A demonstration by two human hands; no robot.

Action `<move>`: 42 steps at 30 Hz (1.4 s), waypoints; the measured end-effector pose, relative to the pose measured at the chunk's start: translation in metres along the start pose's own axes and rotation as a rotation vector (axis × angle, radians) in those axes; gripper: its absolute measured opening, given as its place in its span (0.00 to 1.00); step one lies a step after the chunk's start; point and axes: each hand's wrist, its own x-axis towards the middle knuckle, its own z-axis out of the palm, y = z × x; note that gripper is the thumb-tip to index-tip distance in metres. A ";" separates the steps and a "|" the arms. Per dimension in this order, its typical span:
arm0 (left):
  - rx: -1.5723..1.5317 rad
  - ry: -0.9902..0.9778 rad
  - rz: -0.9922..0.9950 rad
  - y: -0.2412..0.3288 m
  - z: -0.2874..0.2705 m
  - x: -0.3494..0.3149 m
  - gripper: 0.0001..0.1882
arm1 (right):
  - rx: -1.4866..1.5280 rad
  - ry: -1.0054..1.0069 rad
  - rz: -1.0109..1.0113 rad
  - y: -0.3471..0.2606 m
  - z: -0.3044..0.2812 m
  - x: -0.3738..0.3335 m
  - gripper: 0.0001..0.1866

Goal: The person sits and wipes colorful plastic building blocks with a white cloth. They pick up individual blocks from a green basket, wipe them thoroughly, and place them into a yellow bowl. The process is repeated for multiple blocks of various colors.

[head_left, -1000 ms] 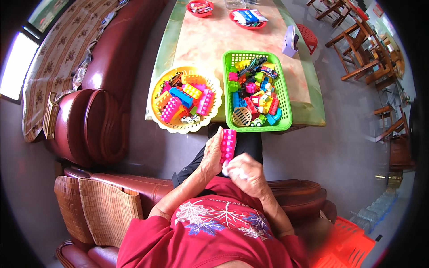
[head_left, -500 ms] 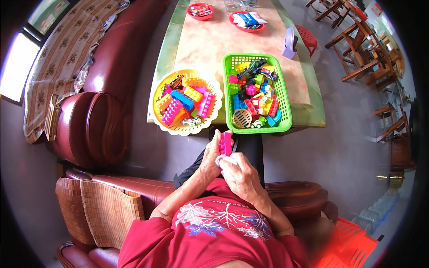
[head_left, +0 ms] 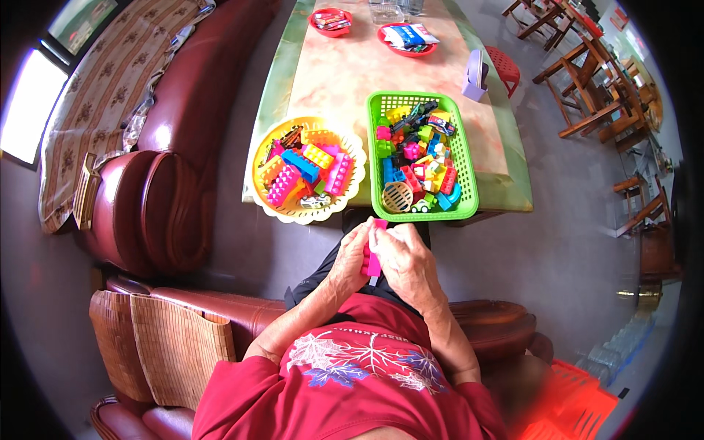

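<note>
Over my lap, my left hand (head_left: 350,257) is closed round a long pink toy building block (head_left: 375,265), its studs facing left. My right hand (head_left: 408,262) presses in from the other side, fingers bent over the block's upper part. A bit of white, cloth-like stuff (head_left: 380,240) shows at those fingers, mostly hidden by them. Just beyond my hands, a yellow scalloped basket (head_left: 284,213) holds large blocks and a small toy car. Beside it on the right stands a green basket (head_left: 424,216) full of mixed small toys and blocks.
Both baskets sit at the near edge of a table (head_left: 330,81). Farther back are two red bowls (head_left: 331,31) with packets and a lilac holder (head_left: 474,84). Red leather sofas (head_left: 176,213) flank me. Wooden stools (head_left: 587,88) and an orange crate (head_left: 576,403) are to the right.
My right hand has moved from the block's near end up to its far end, taking the white piece along. The block's lower part now shows below my fingers.
</note>
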 end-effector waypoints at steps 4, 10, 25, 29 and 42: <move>0.046 0.022 0.050 0.000 -0.011 0.007 0.22 | -0.025 -0.106 -0.018 -0.012 0.004 -0.018 0.12; 0.047 -0.039 -0.039 0.011 -0.002 0.004 0.26 | 0.339 -0.426 -0.076 -0.013 -0.020 -0.029 0.08; 0.012 -0.065 -0.046 0.012 0.003 0.008 0.28 | 0.264 -0.060 0.065 -0.016 -0.027 -0.011 0.17; -0.047 -0.022 -0.128 0.005 0.024 -0.001 0.28 | 0.042 0.149 -0.012 -0.005 -0.017 0.003 0.20; 0.101 -0.004 -0.056 0.000 0.018 0.000 0.25 | -0.132 0.241 0.001 0.002 -0.018 0.002 0.19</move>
